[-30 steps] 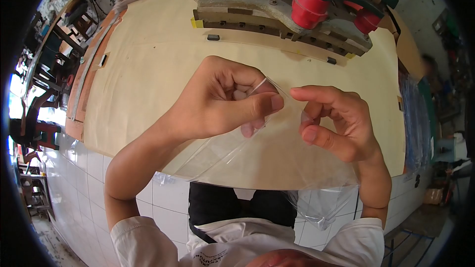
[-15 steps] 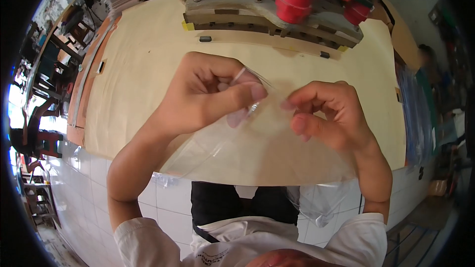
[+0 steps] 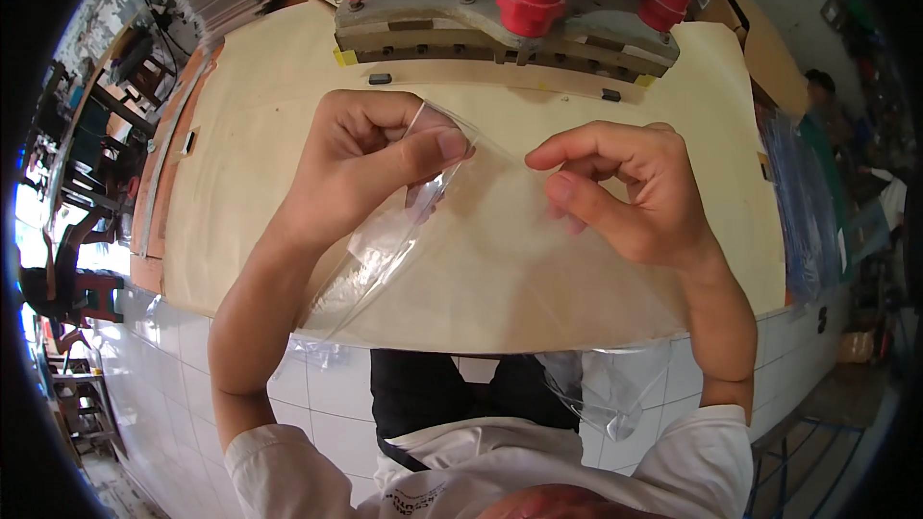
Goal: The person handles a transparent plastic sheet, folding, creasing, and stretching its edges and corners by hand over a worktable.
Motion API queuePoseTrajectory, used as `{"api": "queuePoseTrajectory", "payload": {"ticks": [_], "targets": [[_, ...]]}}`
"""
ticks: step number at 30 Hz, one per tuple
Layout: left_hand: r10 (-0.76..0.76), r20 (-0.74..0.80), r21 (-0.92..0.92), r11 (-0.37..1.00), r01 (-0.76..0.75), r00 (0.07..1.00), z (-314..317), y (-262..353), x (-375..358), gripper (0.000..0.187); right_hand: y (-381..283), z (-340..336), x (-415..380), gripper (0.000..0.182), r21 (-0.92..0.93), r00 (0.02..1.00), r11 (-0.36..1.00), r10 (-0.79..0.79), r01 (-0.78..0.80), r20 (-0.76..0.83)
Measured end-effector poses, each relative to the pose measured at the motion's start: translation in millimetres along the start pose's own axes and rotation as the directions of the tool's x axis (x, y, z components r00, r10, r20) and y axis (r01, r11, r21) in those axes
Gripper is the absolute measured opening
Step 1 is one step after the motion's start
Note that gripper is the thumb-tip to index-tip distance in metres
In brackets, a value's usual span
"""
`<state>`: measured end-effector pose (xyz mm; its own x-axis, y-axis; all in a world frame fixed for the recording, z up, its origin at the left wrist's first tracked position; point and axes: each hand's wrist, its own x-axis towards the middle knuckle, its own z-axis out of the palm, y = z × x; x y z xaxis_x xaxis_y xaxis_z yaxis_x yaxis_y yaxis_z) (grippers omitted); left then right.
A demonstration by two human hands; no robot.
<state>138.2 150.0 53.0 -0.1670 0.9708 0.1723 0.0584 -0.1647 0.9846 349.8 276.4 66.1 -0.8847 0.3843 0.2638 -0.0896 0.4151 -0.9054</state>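
Observation:
My left hand (image 3: 385,154) is closed, with thumb and fingers pinching the upper corner of a clear plastic sheet (image 3: 380,250). The sheet slants down from that hand over the table's front part, with bright glare along its folds. A thin edge of it runs from my left fingers toward my right hand (image 3: 615,183). My right thumb and index finger are apart, the index tip close to that edge; whether it touches the plastic is hard to see. The other right fingers are curled behind.
A press-like machine with red cylinders (image 3: 532,2) and a long metal bar (image 3: 423,37) stands at the back of the cream-topped table (image 3: 245,135). Stacked clear sheets (image 3: 803,211) lie at the right edge. More clear plastic (image 3: 615,389) hangs off the front edge.
My left hand has moved left and slightly up, drawing the sheet's corner with it. More glare shows along the plastic. My right hand has shifted a little left and up.

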Motion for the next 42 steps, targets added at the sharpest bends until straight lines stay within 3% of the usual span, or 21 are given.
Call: {"api": "queuePoseTrajectory", "payload": {"ticks": [5,7,10,28,29,31,33,35,36,37,39,40,42], "targets": [[-0.011,-0.013,-0.001,1.000,0.011,1.000,3,1,0,0.016,0,4,5,0.010,-0.137,0.997,0.989,-0.064,0.056,-0.051],[-0.016,-0.017,0.011,1.000,0.017,1.000,3,0,0,0.016,2,4,8,0.007,-0.326,0.976,0.927,-0.213,0.189,-0.040],[-0.020,-0.014,0.029,0.999,0.020,1.000,4,-2,-1,0.017,2,8,10,0.004,-0.402,0.957,0.882,-0.288,0.246,-0.046],[-0.010,0.047,0.019,1.000,0.009,0.999,11,-4,-4,0.013,-5,15,11,0.009,-0.612,0.964,0.768,-0.264,0.190,-0.032],[-0.006,0.033,0.030,1.000,0.005,0.999,10,-2,-5,0.013,-3,14,11,0.009,-0.611,0.964,0.768,-0.264,0.190,-0.032],[0.000,0.017,0.042,0.999,0.000,1.000,7,0,-5,0.013,3,5,12,0.010,-0.601,0.937,0.790,-0.292,0.125,-0.189],[0.056,-0.001,-0.020,0.998,-0.056,0.998,4,2,-5,0.013,5,-7,12,0.010,-0.588,0.954,0.802,-0.247,0.101,-0.173],[0.076,-0.001,-0.012,0.997,-0.076,0.997,2,1,-5,0.013,6,-11,12,0.007,-0.251,0.965,0.967,-0.108,0.046,-0.238],[0.094,0.002,-0.004,0.996,-0.094,0.996,1,0,-5,0.013,5,-15,9,0.009,-0.109,0.985,0.994,-0.043,0.025,-0.166],[0.095,0.003,-0.004,0.995,-0.095,0.995,1,-1,-4,0.013,6,-17,8,0.009,-0.109,0.985,0.994,-0.044,0.025,-0.167],[0.100,-0.001,0.024,0.995,-0.100,0.995,0,-1,-3,0.014,9,-19,6,0.011,0.060,0.997,0.997,0.041,-0.037,-0.070],[0.100,0.000,0.024,0.995,-0.100,0.995,0,-2,-3,0.014,8,-16,6,0.011,0.060,0.997,0.998,0.041,-0.037,-0.070],[0.097,-0.006,0.034,0.995,-0.097,0.995,0,-2,-2,0.015,4,-8,4,0.010,-0.114,0.994,0.993,0.012,-0.025,-0.107]]}}
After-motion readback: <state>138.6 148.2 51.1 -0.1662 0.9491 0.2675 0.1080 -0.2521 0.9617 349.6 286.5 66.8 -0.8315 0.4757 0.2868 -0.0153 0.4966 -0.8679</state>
